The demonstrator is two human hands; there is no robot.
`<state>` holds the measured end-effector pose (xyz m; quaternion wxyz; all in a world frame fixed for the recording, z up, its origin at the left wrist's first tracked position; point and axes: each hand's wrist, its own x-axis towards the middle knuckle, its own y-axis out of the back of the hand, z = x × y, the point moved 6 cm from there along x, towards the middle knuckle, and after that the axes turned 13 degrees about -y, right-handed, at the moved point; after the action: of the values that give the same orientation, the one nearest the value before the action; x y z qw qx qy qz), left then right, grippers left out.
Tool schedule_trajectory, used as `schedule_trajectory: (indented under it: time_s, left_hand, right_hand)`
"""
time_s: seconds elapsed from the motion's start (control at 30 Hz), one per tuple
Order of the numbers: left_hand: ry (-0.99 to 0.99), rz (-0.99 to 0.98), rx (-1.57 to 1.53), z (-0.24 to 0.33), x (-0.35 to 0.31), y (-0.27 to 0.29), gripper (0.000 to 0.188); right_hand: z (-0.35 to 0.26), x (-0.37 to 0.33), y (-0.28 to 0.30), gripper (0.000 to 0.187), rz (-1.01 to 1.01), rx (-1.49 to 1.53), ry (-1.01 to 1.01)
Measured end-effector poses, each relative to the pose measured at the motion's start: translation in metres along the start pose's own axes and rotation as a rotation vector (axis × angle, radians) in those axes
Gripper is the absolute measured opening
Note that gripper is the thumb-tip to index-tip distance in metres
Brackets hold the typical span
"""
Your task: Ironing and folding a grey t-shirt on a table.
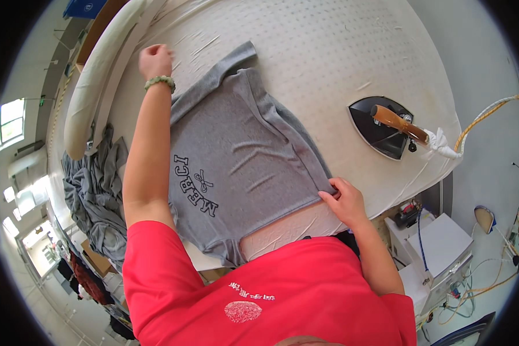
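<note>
A grey sweatshirt (248,138) lies spread on the padded ironing table, creased across its middle. Dark outlined lettering and a small bow motif mark its left part. Beyond its far left side, my left hand (155,60) is raised above the table in a slightly blurred fist, with no cloth showing in it. A green bead bracelet (160,84) circles that wrist. My right hand (346,202) pinches the sweatshirt's right corner between thumb and fingers. Farther right an iron (380,127) with a brown wooden handle rests on the table, apart from both hands.
Crumpled grey garments (98,196) are heaped at the left, below a long padded arm (98,75). From the iron's handle a white-wrapped hose (444,144) runs off to the right. White equipment (438,245) and loose cables stand below the table's right edge (427,187).
</note>
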<state>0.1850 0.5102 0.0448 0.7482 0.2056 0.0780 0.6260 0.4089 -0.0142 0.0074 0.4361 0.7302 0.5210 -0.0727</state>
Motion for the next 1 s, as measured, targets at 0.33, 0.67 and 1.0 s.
schedule_trajectory:
  time_s: [0.33,0.67,1.0]
  left_hand:
    - [-0.418,-0.363,0.691,0.014,-0.005,-0.068,0.026]
    - [-0.212,-0.944,0.931,0.047,-0.077,-0.149,0.072]
    - [-0.336,-1.061,0.772,0.071,-0.126,-0.085,0.025]
  right_hand:
    - [-0.006,-0.002,-0.001,0.033,0.038,-0.040,0.010]
    - [-0.022,-0.025,-0.009,0.019,0.228,-0.177,0.203]
    - [-0.033,-0.040,-0.020,0.015,0.255,-0.325,0.438]
